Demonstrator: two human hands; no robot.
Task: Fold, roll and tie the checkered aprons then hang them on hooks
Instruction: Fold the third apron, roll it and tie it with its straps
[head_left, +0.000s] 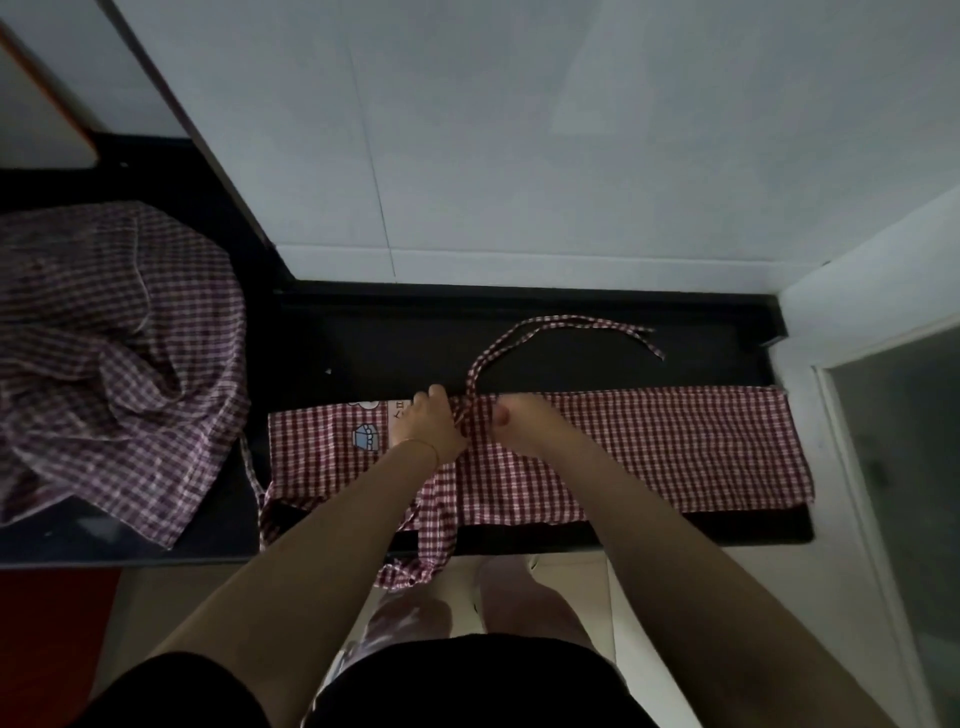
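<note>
Checkered apron (649, 447) in red and white lies folded into a long flat band along the dark counter (395, 338), which runs under the pale tiled wall. With this apron as the landmark, everything else sorts out by size. To its left, on a lower part of the counter, sits a crumpled heap of purple-checked aprons (114, 332), not yet folded. Off the band's near edge, a loose panel of the same red cloth (434, 525) hangs over the counter front. From the band's far edge, two tie strings (571, 325) loop away toward the wall and lie slack on the dark surface.

Both hands meet at the middle of the band, where the strings leave it. The left hand (428, 423) has its fingers curled at the string root and appears to pinch it; the right hand (511, 415) is bunched just beside it, fingers tucked in, though whether it holds string or cloth cannot be told.

By the look of it, folding is done and the string handling is underway. Next, the strings likely need gathering clear so the band can roll evenly from one end, with enough length left for a knot.
</note>
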